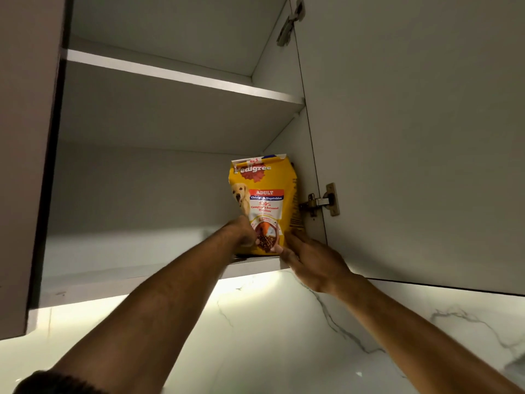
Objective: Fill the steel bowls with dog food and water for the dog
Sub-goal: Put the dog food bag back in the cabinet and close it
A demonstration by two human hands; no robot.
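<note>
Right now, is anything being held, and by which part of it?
The dog food bag, upright on the cabinet shelf. The left hand grips its lower left edge; the right hand is at its lower right corner, grip unclear.

A pale wall cabinet (pixel 159 194) stands open, seen from below. An upper shelf (pixel 181 78) crosses it from side to side, and its bottom shelf (pixel 127 251) lies in dim light. The cabinet door (pixel 412 137) is swung out on the right, held by a metal lower hinge (pixel 321 201) and an upper hinge (pixel 291 21) near the top edge. A greyish panel (pixel 25 166) runs down the left side; whether it is a door cannot be told. Below the cabinet, a white marble wall (pixel 284 336) with grey veins is lit by a warm glow (pixel 247 282) from under the cabinet.
</note>
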